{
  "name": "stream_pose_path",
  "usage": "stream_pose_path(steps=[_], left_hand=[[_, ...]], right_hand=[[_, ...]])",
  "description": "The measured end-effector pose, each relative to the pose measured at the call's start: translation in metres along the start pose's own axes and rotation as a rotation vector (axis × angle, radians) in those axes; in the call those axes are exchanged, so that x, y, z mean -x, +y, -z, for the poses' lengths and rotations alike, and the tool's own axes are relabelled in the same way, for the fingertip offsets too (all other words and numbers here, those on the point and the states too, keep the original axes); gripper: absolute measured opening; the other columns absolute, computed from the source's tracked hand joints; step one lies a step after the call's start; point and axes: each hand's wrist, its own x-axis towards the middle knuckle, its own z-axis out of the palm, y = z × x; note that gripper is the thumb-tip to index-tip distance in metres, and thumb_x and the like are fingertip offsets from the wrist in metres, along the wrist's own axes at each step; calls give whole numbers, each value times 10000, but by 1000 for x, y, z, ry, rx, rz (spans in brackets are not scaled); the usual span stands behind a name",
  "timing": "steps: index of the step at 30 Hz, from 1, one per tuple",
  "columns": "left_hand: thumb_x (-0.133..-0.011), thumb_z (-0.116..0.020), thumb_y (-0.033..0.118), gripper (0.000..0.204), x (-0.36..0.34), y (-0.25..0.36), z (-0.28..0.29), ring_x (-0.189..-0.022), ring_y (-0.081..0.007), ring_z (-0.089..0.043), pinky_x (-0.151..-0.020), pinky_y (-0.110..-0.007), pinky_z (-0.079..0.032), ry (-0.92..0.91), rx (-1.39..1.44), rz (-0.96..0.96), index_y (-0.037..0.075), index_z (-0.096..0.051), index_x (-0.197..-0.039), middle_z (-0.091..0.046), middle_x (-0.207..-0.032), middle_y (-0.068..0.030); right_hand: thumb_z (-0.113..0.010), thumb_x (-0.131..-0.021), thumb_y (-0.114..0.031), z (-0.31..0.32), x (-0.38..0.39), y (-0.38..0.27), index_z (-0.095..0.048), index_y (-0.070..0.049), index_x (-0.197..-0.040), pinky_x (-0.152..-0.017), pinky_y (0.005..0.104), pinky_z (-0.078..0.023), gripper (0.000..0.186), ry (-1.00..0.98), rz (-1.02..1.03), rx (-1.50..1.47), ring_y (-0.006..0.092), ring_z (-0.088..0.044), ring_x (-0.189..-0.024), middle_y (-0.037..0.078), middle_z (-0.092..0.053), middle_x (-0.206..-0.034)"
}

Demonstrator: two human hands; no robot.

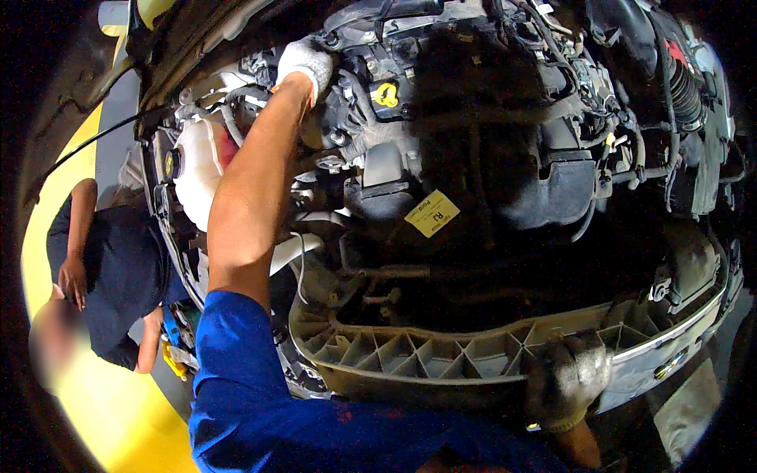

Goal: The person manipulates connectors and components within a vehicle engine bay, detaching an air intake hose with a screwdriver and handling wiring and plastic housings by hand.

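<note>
My left arm stretches far over an engine bay. My left hand (306, 65), in a white knit glove, reaches down among hoses and metal parts beside the engine; its fingers are hidden. A yellow oil cap (386, 94) sits to its right. Under and left of the forearm stands a whitish coolant tank (197, 169) with a dark cap. My right hand (569, 378), in a soiled glove, grips the ribbed front panel (426, 359) at its near edge, partly in shadow. Dark engine parts fill the middle, with a yellow label (432, 214) below them.
A thin prop rod (91, 147) slants at the left. Beyond it, a person in dark clothes (118, 260) is close to the car's side, near a blue and yellow item (175, 347). A ribbed black air hose (684, 91) lies at the far right.
</note>
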Motion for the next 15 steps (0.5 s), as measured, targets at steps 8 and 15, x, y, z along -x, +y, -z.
stream_pose_path(steps=[8, 15], left_hand=[[-941, -528, 315, 375, -12, -1, -10, -1135, -305, -688, -917, -367, -552, -28, -309, 108, 95, -727, -1169, -719, -1213, -133], [-923, -571, 293, 377, -19, -18, -14, -1191, -338, -655, -985, -370, -514, 33, -75, 72, 89, -712, -1207, -694, -1250, -170]], right_hand=[[-704, -779, -105, -2, 4, 4, -640, -30, -1084, -689, 473, -420, 320, 27, 29, -17, 347, -569, -808, 154, -619, -944], [-682, -787, -113, -3, 4, 4, -639, -37, -1063, -679, 480, -420, 290, 50, 42, 5, 350, -563, -800, 159, -615, -948]])
